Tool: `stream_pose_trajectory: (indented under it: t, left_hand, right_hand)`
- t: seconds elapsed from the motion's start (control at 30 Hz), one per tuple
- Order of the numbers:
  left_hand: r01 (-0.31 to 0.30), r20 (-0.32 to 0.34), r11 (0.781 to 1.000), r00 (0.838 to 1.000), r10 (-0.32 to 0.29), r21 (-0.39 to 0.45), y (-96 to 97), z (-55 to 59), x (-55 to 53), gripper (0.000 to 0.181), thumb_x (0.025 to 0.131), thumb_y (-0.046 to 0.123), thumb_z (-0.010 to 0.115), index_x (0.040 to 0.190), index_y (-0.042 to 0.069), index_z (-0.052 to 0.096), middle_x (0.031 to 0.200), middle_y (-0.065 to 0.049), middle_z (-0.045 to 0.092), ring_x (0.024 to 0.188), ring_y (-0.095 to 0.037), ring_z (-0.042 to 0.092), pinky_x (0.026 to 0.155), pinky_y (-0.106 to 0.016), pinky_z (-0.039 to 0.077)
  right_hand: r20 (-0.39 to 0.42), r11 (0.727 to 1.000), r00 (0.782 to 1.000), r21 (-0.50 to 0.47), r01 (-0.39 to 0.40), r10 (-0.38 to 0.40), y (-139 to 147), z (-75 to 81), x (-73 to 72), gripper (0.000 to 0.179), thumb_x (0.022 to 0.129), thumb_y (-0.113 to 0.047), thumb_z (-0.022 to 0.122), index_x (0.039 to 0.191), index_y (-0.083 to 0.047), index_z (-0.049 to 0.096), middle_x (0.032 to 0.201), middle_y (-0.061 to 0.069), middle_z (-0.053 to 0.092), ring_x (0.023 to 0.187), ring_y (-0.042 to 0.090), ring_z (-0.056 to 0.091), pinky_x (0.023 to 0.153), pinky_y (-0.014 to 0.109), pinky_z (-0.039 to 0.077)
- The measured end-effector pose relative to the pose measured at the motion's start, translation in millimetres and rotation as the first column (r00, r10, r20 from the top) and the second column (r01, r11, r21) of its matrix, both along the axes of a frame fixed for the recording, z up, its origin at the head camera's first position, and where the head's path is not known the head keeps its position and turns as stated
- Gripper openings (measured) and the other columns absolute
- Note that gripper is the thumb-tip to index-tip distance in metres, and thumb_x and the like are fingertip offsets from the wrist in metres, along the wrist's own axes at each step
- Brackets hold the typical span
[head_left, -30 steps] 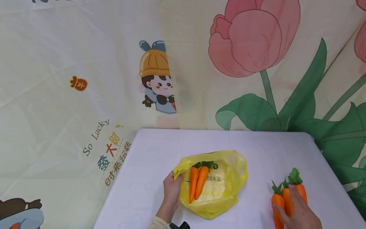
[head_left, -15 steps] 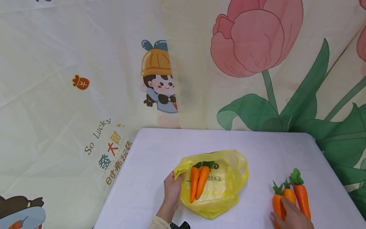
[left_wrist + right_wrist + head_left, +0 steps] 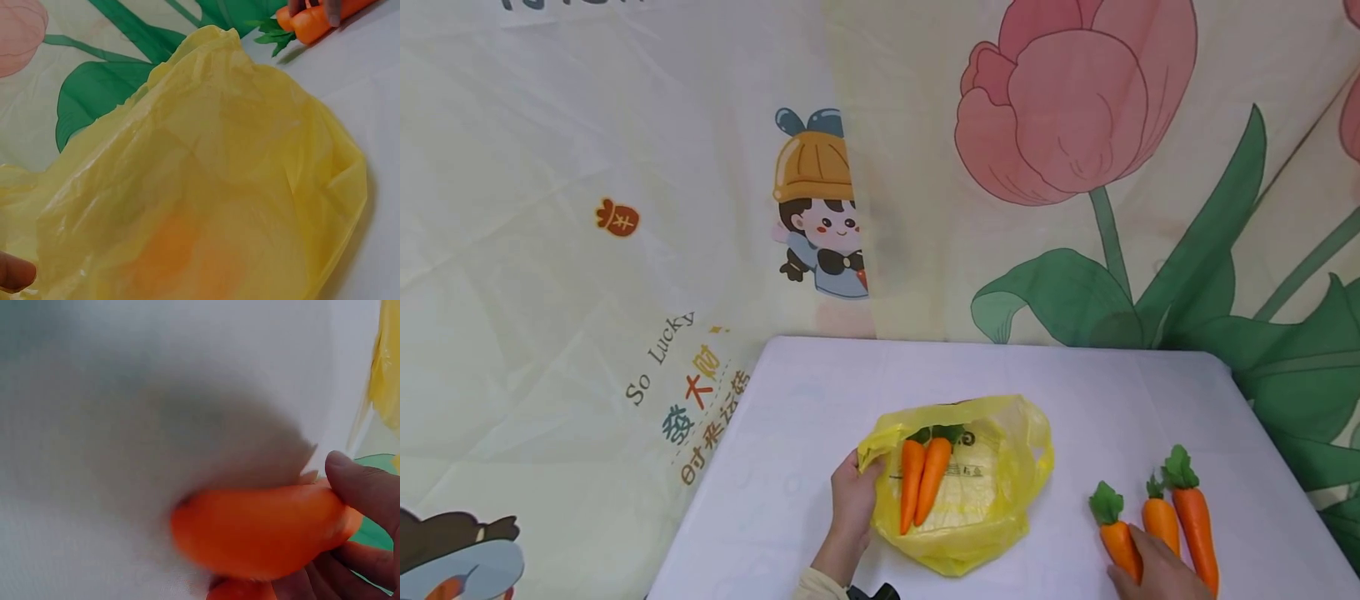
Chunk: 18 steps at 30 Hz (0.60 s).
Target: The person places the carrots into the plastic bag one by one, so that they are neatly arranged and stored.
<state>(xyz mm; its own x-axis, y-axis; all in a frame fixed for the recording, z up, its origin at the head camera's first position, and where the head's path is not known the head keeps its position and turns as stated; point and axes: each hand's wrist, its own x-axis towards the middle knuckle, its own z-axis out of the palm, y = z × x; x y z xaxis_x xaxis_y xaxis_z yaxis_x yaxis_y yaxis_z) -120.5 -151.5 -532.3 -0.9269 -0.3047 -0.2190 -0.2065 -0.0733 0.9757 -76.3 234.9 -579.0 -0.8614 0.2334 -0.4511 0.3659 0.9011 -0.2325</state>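
Observation:
At the mouth of a yellow plastic bag (image 3: 958, 554), my left hand (image 3: 850, 510) pinches the left rim and holds it open. Two orange carrots (image 3: 932, 483) with green tops lie inside, showing as an orange blur through the plastic in the left wrist view. Over to the right, my right hand (image 3: 1161, 573) grips a leafy carrot (image 3: 1118, 546) between thumb and fingers. The right wrist view shows this carrot (image 3: 259, 530) close up, with the thumb on one side and fingers on the other. Its lower end is hidden by the hand in the head view.
Two more carrots, a shorter one (image 3: 1162, 523) and a longer one (image 3: 1197, 529), lie right beside my right hand on the white table (image 3: 790, 417). A printed cloth (image 3: 910, 167) with tulips hangs behind the table. Something black (image 3: 876, 592) shows by my left wrist.
My right hand has shifted left across the carrots. The leftmost carrot has come away from the other two, and its top has turned leftward. The left hand and bag stay put.

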Motion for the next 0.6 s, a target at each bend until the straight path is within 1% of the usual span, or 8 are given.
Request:
stream_pose_trajectory:
  t: [0.1,0.23,0.3,0.37,0.43,0.47,0.53,0.6]
  left_hand:
    - [-0.005,0.004,1.000,1.000,0.005,-0.012,0.7,-0.3,-0.2,0.037,0.102,0.006,0.052,0.137,-0.004,0.056,0.137,-0.015,0.060,0.126,-0.030,0.056,0.109,-0.047,0.045]
    - [-0.010,0.014,1.000,1.000,0.011,-0.018,1.2,0.0,-1.2,0.037,0.102,0.007,0.053,0.137,-0.004,0.055,0.137,-0.015,0.059,0.126,-0.030,0.056,0.110,-0.048,0.044]
    - [-0.009,0.015,1.000,1.000,0.010,-0.019,1.6,0.2,-1.8,0.037,0.102,0.007,0.053,0.137,-0.004,0.055,0.137,-0.015,0.059,0.126,-0.030,0.056,0.110,-0.048,0.044]
    - [-0.008,0.016,1.000,1.000,0.009,-0.020,1.9,0.3,-2.1,0.037,0.102,0.007,0.053,0.137,-0.004,0.056,0.137,-0.014,0.060,0.126,-0.030,0.056,0.110,-0.047,0.044]
    - [-0.006,0.016,1.000,1.000,0.006,-0.021,2.3,0.3,-2.0,0.037,0.102,0.007,0.053,0.137,-0.003,0.055,0.137,-0.014,0.060,0.126,-0.030,0.056,0.109,-0.047,0.044]
    - [-0.003,0.015,1.000,1.000,0.004,-0.018,2.5,0.2,-1.9,0.037,0.103,0.007,0.052,0.138,-0.003,0.055,0.137,-0.014,0.059,0.126,-0.030,0.056,0.109,-0.047,0.044]
    - [0.001,0.013,1.000,1.000,0.000,-0.016,2.9,0.5,-1.7,0.038,0.103,0.008,0.052,0.139,-0.003,0.054,0.138,-0.015,0.059,0.127,-0.031,0.056,0.109,-0.047,0.044]
    - [0.003,0.014,1.000,1.000,-0.003,-0.013,3.3,0.9,-1.5,0.038,0.103,0.008,0.052,0.140,-0.003,0.053,0.139,-0.015,0.058,0.128,-0.031,0.055,0.109,-0.046,0.044]
  right_hand:
    - [0.038,0.999,0.999,-0.028,-0.024,0.025,2.3,-4.5,0.5,0.100,0.072,-0.050,0.085,0.142,0.009,0.046,0.117,0.018,0.060,0.084,0.028,0.052,0.089,0.054,0.054]
    - [0.069,0.988,0.996,-0.148,-0.039,0.050,3.7,-12.0,-0.1,0.090,0.072,-0.040,0.088,0.140,0.006,0.051,0.112,0.014,0.064,0.082,0.026,0.055,0.086,0.052,0.055]
    - [0.083,0.971,0.995,-0.235,-0.039,0.060,2.0,-14.8,0.5,0.089,0.068,-0.039,0.090,0.137,0.004,0.056,0.110,0.010,0.066,0.084,0.025,0.058,0.085,0.052,0.055]
    - [0.101,0.944,0.992,-0.326,-0.041,0.078,-2.5,-14.6,2.2,0.085,0.065,-0.042,0.091,0.132,0.001,0.060,0.109,0.008,0.067,0.087,0.024,0.060,0.084,0.051,0.056]
    - [0.124,0.902,0.987,-0.431,-0.038,0.101,-10.0,-9.9,6.1,0.080,0.065,-0.043,0.091,0.127,-0.001,0.064,0.108,0.006,0.068,0.089,0.023,0.061,0.084,0.049,0.057]
    - [0.134,0.871,0.984,-0.489,-0.036,0.116,-14.5,-6.0,8.5,0.077,0.066,-0.043,0.090,0.125,-0.001,0.065,0.107,0.005,0.068,0.089,0.022,0.062,0.083,0.048,0.058]
    - [0.149,0.799,0.976,-0.601,-0.036,0.156,-25.0,4.1,12.8,0.064,0.074,-0.038,0.087,0.122,-0.001,0.066,0.106,0.005,0.068,0.088,0.022,0.063,0.082,0.045,0.059]
    - [0.156,0.709,0.968,-0.705,-0.031,0.197,-35.4,15.6,16.2,0.053,0.081,-0.030,0.084,0.121,0.000,0.066,0.106,0.006,0.068,0.088,0.022,0.063,0.082,0.043,0.060]
